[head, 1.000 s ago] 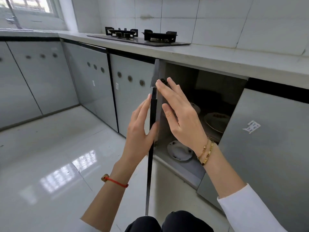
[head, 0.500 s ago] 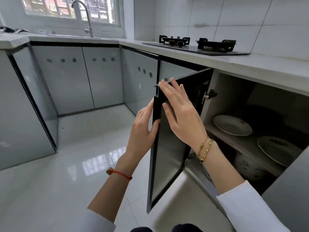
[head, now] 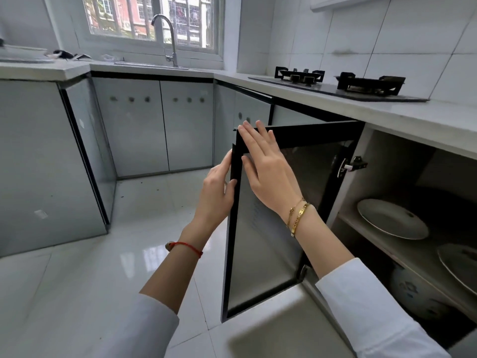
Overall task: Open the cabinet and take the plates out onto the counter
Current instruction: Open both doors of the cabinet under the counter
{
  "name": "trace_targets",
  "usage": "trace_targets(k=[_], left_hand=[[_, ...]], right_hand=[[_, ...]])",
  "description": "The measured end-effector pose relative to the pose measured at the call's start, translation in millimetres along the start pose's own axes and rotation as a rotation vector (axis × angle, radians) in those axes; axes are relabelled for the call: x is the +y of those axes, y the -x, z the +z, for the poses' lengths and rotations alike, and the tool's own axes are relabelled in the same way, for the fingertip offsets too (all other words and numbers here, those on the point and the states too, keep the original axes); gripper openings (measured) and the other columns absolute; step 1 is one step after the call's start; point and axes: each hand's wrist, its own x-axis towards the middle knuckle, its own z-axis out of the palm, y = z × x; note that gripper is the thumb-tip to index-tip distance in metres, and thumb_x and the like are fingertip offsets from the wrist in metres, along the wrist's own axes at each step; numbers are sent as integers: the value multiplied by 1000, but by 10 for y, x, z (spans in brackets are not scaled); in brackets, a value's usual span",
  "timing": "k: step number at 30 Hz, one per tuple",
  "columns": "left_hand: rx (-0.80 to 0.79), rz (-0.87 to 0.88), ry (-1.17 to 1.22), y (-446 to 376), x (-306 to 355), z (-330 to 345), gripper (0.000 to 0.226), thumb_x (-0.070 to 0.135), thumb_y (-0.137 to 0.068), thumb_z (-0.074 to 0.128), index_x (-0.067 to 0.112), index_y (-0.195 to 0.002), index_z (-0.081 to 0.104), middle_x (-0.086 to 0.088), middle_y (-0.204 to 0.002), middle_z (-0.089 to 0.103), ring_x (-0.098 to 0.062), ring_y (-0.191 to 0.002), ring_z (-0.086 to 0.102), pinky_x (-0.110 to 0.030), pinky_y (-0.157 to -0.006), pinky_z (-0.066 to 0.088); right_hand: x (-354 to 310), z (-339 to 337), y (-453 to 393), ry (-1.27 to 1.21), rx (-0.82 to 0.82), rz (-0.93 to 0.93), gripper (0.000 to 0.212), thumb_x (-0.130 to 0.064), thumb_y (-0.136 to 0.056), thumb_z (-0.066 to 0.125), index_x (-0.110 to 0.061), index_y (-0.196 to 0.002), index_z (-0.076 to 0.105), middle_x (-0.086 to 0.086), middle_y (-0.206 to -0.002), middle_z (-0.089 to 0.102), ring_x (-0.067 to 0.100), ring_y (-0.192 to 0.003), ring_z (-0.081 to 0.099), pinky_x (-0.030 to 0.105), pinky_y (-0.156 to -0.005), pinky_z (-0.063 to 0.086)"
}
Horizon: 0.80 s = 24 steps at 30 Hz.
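The cabinet door (head: 260, 241), dark glass in a black frame, stands swung wide open to the left. My left hand (head: 215, 189) grips its free edge, thumb on the inner face and fingers behind. My right hand (head: 268, 171) lies flat on the inner face near the top corner, fingers straight. Inside the cabinet, a white plate (head: 392, 219) rests on the shelf. A second plate (head: 459, 264) sits to its right, cut off by the frame edge. A patterned white dish (head: 413, 293) lies below the shelf. The pale counter (head: 402, 117) runs above the cabinet.
A black gas hob (head: 340, 85) sits on the counter above and left of the opening. A sink with a tap (head: 167, 37) stands under the window at the back. Closed grey cabinet doors (head: 154, 127) line the far and left walls. The floor is glossy white tile (head: 85, 267).
The door has swung from nearly edge-on to wide open, both hands travelling left with it. The view turned left, and the shelf with the plates came into sight.
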Motion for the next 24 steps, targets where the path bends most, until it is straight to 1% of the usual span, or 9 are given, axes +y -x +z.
trace_targets(k=[4,8,13,19,21,23,24], left_hand=[[-4,-63,-18,-96,-74,-20,71,-10,-88,51,16,-152,31,-3,-144,51,-20,-130,48,-40,-109,42],[-19,-76,-40,-173,-116,-29,71,-7,-90,51,17,-152,29,-3,-144,52,-21,-130,49,-39,-109,41],[-19,-54,-64,-201,-166,-42,69,-5,-91,51,17,-153,28,-5,-142,53,-21,-129,50,-36,-109,40],[0,-31,-49,-142,-131,-48,67,-1,-92,54,15,-152,28,-6,-139,55,-22,-128,51,-34,-108,41],[9,-13,-56,-97,-95,-67,68,1,-92,56,15,-152,29,-5,-141,54,-20,-131,48,-31,-111,37],[31,20,-73,-31,-49,-88,66,4,-92,57,15,-152,30,-2,-148,46,-16,-138,40,-27,-115,30],[47,39,-90,10,-26,-98,65,5,-93,57,15,-152,31,0,-151,42,-15,-141,35,-28,-118,28]], right_hand=[[9,97,-129,6,-34,3,52,-17,-100,41,-9,-150,26,4,-158,26,19,-149,11,34,-123,6],[4,160,-218,-8,-47,19,52,-15,-100,40,-8,-150,26,5,-158,26,20,-150,11,34,-123,5],[18,155,-240,-20,-64,21,52,-14,-100,40,-8,-150,26,4,-158,25,20,-150,10,35,-124,5],[19,86,-176,0,-86,14,55,-16,-100,40,-11,-151,22,2,-159,22,19,-150,8,34,-123,5],[19,49,-133,5,-65,25,54,-17,-100,40,-11,-151,22,3,-159,22,18,-150,10,35,-123,7],[31,-3,-69,6,-34,49,54,-19,-101,39,-10,-151,22,3,-158,25,18,-149,12,35,-123,8],[40,-36,-27,10,-19,62,53,-20,-101,39,-10,-151,23,4,-158,26,18,-149,13,35,-123,9]])
